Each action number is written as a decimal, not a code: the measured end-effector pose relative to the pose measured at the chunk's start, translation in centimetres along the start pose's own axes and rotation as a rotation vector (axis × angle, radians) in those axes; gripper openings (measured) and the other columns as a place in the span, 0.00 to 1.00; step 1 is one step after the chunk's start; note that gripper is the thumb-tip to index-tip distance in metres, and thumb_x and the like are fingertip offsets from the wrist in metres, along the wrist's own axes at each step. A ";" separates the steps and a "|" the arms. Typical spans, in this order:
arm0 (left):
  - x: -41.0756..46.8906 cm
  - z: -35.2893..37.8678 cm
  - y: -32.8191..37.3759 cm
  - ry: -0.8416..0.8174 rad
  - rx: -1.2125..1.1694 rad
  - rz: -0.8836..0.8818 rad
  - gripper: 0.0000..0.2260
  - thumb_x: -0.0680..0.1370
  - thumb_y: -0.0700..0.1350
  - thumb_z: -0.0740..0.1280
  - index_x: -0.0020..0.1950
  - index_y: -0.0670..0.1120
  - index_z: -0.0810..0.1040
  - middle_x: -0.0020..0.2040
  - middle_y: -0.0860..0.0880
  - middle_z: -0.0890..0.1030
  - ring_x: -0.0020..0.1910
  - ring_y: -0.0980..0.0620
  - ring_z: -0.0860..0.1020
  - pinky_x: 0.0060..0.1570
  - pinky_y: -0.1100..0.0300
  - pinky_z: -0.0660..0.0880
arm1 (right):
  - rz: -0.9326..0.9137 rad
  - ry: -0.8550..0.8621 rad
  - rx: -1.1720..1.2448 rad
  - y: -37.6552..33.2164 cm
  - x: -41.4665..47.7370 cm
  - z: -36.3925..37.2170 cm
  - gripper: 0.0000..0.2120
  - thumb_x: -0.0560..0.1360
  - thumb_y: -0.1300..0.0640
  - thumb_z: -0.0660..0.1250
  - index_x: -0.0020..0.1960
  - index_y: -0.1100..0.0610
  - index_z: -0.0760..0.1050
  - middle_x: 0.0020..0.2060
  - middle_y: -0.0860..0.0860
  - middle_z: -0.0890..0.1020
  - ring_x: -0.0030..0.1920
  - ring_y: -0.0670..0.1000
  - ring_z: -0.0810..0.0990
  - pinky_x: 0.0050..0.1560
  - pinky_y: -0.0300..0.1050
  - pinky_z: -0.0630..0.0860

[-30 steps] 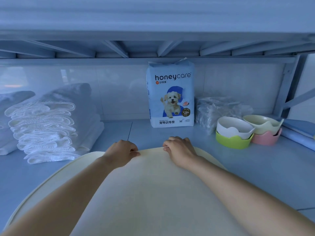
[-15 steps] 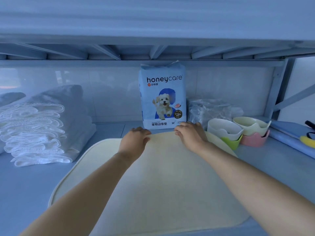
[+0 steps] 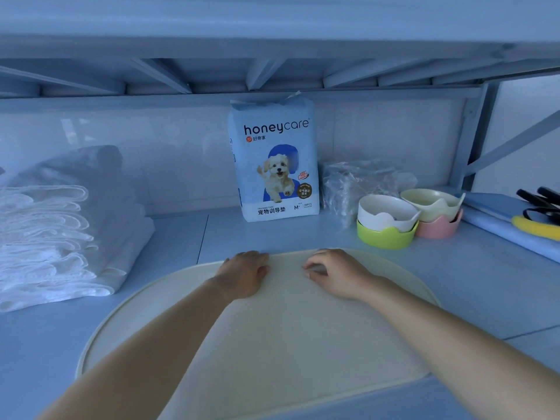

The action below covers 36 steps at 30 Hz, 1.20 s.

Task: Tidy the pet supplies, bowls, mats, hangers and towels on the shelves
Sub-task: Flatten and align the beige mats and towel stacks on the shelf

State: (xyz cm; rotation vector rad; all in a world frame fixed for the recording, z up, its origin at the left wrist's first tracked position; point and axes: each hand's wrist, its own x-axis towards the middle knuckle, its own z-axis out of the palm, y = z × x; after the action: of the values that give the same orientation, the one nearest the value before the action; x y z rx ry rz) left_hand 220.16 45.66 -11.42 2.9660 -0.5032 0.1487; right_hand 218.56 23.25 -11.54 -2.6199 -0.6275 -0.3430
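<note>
A cream oval pet mat [image 3: 272, 338] lies flat on the blue shelf [image 3: 472, 286], reaching toward me. My left hand [image 3: 245, 272] and my right hand [image 3: 335, 272] sit side by side on its far edge, fingers curled over the rim and holding it. Beyond the mat stands a "honeycare" pack of training pads [image 3: 274, 160], upright against the back wall. At the right are stacked pet bowls: white in green [image 3: 386, 225] and cream in pink [image 3: 433, 215]. A pile of folded white towels [image 3: 60, 237] lies at the left.
A crumpled clear plastic bag [image 3: 357, 181] lies behind the bowls. Far right holds a folded blue mat [image 3: 497, 219] with black and yellow hangers [image 3: 536, 213] on it. The upper shelf's underside [image 3: 272, 71] hangs low overhead. A shelf post [image 3: 472, 140] stands at the right.
Half a second ago both hands had pushed the mat's far edge up to the training pad pack and the bowls. Now the mat and hands sit back toward me, a gap before the pack.
</note>
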 end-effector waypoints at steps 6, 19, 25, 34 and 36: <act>1.4 -0.5 0.5 0.037 0.007 -0.105 0.17 0.81 0.50 0.54 0.66 0.45 0.70 0.60 0.43 0.71 0.59 0.43 0.71 0.56 0.53 0.72 | 0.012 0.028 0.045 0.8 -1.2 -0.4 0.08 0.75 0.56 0.66 0.51 0.56 0.80 0.51 0.48 0.82 0.53 0.48 0.78 0.56 0.43 0.73; 0.6 -3.7 0.5 0.299 -0.124 -0.139 0.09 0.80 0.49 0.56 0.49 0.53 0.76 0.40 0.55 0.75 0.38 0.51 0.74 0.30 0.62 0.64 | -0.016 0.109 0.089 0.9 -1.1 -1.5 0.10 0.73 0.59 0.68 0.53 0.58 0.80 0.54 0.50 0.78 0.55 0.48 0.76 0.59 0.35 0.68; -0.2 -6.8 -1.6 0.432 -0.122 -0.214 0.09 0.80 0.47 0.56 0.47 0.52 0.75 0.36 0.54 0.75 0.39 0.48 0.74 0.31 0.61 0.64 | -0.023 0.071 0.089 -1.8 2.3 -2.6 0.18 0.74 0.53 0.68 0.62 0.55 0.75 0.66 0.49 0.70 0.66 0.47 0.68 0.65 0.35 0.61; -2.6 -7.1 -6.4 0.486 -0.203 -0.382 0.11 0.79 0.46 0.56 0.42 0.45 0.74 0.37 0.48 0.76 0.38 0.44 0.73 0.32 0.58 0.65 | -0.023 -0.082 0.079 -5.7 3.0 1.1 0.24 0.74 0.45 0.65 0.67 0.53 0.69 0.69 0.47 0.65 0.68 0.46 0.65 0.67 0.38 0.61; -2.8 -7.2 -6.6 0.480 -0.247 -0.370 0.11 0.79 0.46 0.56 0.42 0.46 0.74 0.37 0.49 0.76 0.38 0.45 0.74 0.33 0.57 0.67 | -0.013 -0.090 0.075 -6.3 2.9 1.9 0.28 0.73 0.42 0.65 0.69 0.53 0.67 0.71 0.47 0.63 0.70 0.45 0.62 0.67 0.38 0.60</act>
State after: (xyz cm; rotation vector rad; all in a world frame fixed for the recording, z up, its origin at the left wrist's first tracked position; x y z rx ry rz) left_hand 219.17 53.75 -5.35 2.5917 0.0826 0.6780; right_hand 218.34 30.27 -10.07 -2.5718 -0.6744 -0.2024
